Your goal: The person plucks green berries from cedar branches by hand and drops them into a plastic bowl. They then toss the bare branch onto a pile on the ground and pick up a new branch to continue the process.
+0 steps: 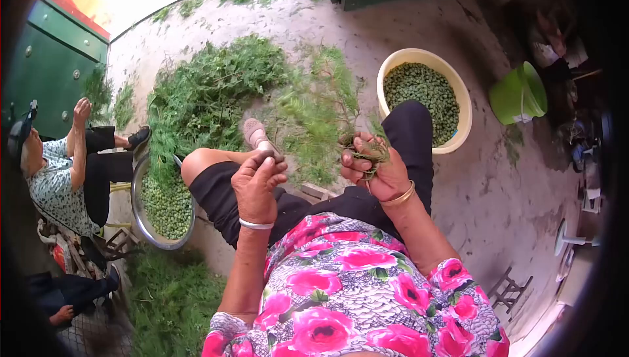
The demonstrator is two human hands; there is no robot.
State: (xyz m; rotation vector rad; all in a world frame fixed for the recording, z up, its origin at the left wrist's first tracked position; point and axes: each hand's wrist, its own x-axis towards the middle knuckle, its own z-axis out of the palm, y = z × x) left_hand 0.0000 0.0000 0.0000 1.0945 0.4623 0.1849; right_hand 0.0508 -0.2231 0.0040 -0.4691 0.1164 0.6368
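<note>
Your right hand (375,166) grips a leafy green branch (331,92) by its stems, its blurred sprays spreading out ahead of you. Your left hand (257,188) has its fingertips pinched together; whether it holds anything, I cannot tell. A yellow tub (452,145) of green berries (416,85) stands to your right.

Green doors (56,62) and rough bare floor (485,200) suggest a home's entryway

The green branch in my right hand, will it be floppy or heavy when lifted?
The green branch is probably light for its size, looking thin and feathery. Its far end will likely sway or droop, as your right hand grips only the near end.
</note>
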